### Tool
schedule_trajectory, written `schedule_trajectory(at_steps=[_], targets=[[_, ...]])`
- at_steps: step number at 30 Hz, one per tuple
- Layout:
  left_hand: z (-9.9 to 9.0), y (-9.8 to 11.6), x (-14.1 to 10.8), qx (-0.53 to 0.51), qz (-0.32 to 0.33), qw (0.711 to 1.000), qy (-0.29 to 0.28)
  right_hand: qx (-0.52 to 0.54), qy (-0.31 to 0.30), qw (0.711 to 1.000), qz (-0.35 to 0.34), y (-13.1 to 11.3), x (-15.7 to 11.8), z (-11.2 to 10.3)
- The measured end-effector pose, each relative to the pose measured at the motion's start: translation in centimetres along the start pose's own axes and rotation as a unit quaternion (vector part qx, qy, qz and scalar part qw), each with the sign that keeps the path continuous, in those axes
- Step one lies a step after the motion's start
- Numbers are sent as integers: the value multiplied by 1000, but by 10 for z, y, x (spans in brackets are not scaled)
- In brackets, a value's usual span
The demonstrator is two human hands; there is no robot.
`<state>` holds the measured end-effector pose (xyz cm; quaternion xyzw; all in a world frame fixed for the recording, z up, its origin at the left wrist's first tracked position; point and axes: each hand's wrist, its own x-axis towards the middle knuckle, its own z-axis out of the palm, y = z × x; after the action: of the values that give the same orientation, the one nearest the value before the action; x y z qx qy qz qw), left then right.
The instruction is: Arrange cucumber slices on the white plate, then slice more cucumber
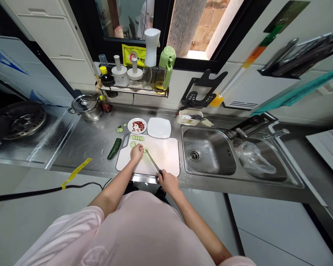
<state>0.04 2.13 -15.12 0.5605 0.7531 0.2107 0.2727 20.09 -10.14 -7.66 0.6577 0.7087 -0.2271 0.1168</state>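
The left hand [136,153] presses curled fingers on a cucumber [145,150], its cut end lying just beside the kitchen knife [152,162] gripped firmly in the right hand [168,183].

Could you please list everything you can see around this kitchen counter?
Cutting board: one, white, on the counter.
Cucumber slices: several, pale green, on the board.
Cucumber piece: one, dark green, left of the board.
Kitchen knife: one, steel blade, on the board.
Round plate: one, white with chopped red food, beyond the board.
Square plate: one, white, beside the round plate.
Lidded pot: one, steel, on the counter's far left.
Sink: one, steel, two basins, right of the board.
Plastic bag: one, clear, in the right basin.
Left hand: one, on the board near a slice.
Right hand: one, gripping the knife at the board's near edge.
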Motion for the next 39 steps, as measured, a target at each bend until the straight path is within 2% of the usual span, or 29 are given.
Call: schedule_trajectory(at_steps=[25, 39], targets=[[-1, 1, 1, 12, -10, 1000, -1, -36, -5, 999, -27, 6, 4, 2], [2, 1, 1, 28, -13, 1000, -2, -29, -16, 999, -32, 1, 11, -5]])
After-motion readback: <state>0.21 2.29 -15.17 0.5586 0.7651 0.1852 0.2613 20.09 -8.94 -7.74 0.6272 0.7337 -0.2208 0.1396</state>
